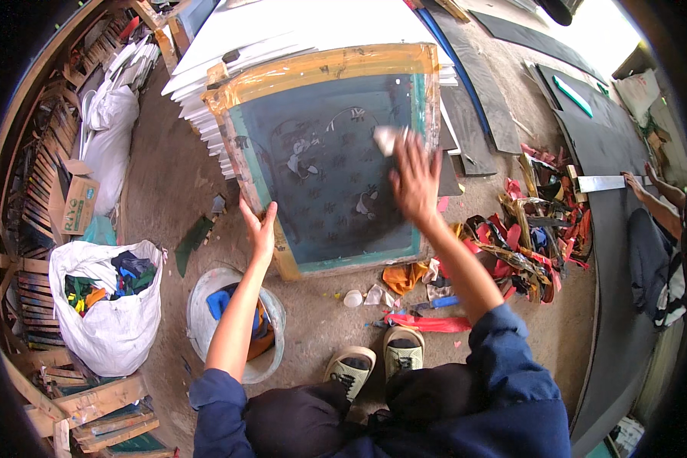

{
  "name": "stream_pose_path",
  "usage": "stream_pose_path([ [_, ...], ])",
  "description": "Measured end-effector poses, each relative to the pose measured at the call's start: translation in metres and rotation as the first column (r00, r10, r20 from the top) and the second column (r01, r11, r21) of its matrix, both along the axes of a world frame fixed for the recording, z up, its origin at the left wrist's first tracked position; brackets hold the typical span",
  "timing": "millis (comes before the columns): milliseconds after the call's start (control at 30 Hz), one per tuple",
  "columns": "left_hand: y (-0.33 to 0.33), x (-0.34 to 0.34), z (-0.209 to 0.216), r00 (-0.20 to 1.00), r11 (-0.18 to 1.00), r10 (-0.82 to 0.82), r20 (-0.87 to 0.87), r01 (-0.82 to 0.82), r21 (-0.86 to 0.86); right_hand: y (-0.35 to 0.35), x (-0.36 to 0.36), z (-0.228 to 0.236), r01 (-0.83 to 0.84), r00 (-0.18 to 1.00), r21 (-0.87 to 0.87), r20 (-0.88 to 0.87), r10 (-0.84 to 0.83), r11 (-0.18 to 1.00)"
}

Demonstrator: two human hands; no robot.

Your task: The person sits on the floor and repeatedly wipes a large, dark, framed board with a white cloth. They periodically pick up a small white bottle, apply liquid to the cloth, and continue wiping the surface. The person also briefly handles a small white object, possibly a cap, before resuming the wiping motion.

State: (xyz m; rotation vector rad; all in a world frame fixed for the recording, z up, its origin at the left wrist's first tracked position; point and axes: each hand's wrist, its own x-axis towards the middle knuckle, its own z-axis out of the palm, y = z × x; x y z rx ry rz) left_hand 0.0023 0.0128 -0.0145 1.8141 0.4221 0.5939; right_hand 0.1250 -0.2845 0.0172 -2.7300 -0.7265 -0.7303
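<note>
A screen-printing frame [248, 75] leans against a stack of white sheets in front of me. Brown tape covers its wooden edges, and its dark mesh carries a faint pattern with a few light figures. My left hand [259, 233] grips the lower part of its left side, thumb and fingers on the edge. Over the right part of the mesh, my right hand [416, 179] presses a white rag [388, 140] under its fingertips. The rag is smeared by motion, so its exact shape does not show.
Below the frame stands a white bucket [271, 366] with cloths inside. A white sack [103, 328] of coloured rags sits at left, beside a cardboard box [78, 200]. Torn scraps [523, 244] lie at right. Another person's hand [649, 195] rests near a metal strip [611, 183] on black boards.
</note>
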Motion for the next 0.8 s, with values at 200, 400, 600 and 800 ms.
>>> stream_pose_path([
  [200,-0.003,0.000,0.004,0.998,0.998,-0.049,-0.030,0.048,-0.029,-0.057,-0.104,-0.100,-0.308,0.951,-0.246,-0.120,0.287,0.919],
  [400,-0.013,0.000,0.008,0.998,0.998,-0.048,-0.035,0.047,-0.046,-0.027,0.027,0.016,-0.016,0.997,0.166,0.075,0.004,0.986],
  [600,-0.013,0.000,0.010,0.999,0.998,-0.038,0.014,0.039,-0.040,0.008,-0.004,-0.001,-0.188,0.982,-0.050,-0.010,0.188,0.981],
  [800,-0.001,0.003,-0.009,0.988,0.986,-0.102,0.113,0.115,-0.118,-0.028,-0.026,-0.047,-0.577,0.757,-0.533,-0.067,0.650,0.618],
])
